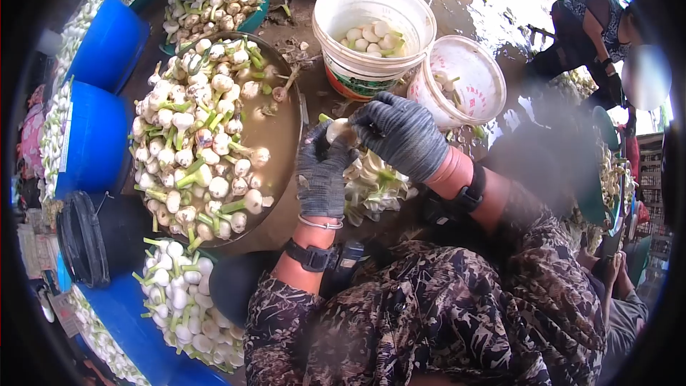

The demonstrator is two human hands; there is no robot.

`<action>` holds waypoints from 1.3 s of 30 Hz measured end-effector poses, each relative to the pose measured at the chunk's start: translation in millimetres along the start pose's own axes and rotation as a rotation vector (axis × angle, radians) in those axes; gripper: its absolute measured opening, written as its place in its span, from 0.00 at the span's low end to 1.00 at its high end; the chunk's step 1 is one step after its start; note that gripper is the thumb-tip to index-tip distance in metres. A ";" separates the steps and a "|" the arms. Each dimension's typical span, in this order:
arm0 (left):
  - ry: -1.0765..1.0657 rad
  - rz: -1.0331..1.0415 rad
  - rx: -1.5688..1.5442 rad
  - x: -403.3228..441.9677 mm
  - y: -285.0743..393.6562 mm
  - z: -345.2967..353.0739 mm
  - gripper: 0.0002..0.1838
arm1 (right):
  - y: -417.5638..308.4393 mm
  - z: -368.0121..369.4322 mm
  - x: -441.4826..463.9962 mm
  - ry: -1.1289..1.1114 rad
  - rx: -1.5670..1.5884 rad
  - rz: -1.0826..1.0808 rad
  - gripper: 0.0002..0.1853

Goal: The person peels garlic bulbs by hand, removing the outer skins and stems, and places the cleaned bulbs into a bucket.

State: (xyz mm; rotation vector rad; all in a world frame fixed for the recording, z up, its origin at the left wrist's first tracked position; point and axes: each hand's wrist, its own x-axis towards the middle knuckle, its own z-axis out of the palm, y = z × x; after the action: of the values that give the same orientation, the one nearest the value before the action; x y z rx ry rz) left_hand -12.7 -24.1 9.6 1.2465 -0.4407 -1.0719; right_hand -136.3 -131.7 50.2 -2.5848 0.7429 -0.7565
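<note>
Both of my hands wear grey gloves and meet in front of me at one pale garlic bulb (339,129) with a short green stem. My left hand (321,175) holds the bulb from below and the left. From the upper right, my right hand (401,134) has its curled fingers at the bulb's right side. Below and between my hands lies a heap of pale peeled skins (379,187). To the left, a wide round basin (289,111) holds many bulbs with stems in brown water. Beyond my hands stands a white bucket (373,64) with several clean bulbs inside.
A second white bucket (477,89) leans beside the first. Blue tubs (96,136) and a black bucket (89,232) stand at the left. White bulbs (187,304) lie piled at the lower left. Another person (589,36) bends over at the upper right.
</note>
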 end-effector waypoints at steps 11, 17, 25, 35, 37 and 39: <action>-0.163 0.107 0.001 -6.6 1.1 -8.5 0.19 | 30.5 10.0 2.4 -0.043 0.265 0.328 0.07; -0.396 -0.030 -0.489 0.2 -0.9 -28.7 0.28 | 34.3 -1.1 5.3 0.140 0.156 0.124 0.09; -0.333 0.005 -0.117 -5.7 2.0 -17.8 0.30 | -3.7 -4.2 -0.2 -0.081 -0.022 -0.213 0.07; -0.433 0.449 0.649 -6.1 6.2 -17.7 0.33 | 6.0 11.0 -11.6 -0.330 0.487 0.409 0.10; -0.420 0.458 0.683 -8.1 6.1 -21.1 0.34 | 5.4 8.4 -13.7 -0.317 0.684 0.403 0.12; -0.325 0.433 0.641 -9.0 1.9 -23.7 0.34 | 2.7 0.9 -14.5 -0.410 0.740 0.360 0.14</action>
State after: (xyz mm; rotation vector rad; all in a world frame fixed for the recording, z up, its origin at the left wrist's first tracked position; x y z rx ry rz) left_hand 2.3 -3.8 6.2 1.4324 -1.3182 -0.7746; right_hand -147.3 -125.4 42.5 -1.7824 0.6167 -0.2861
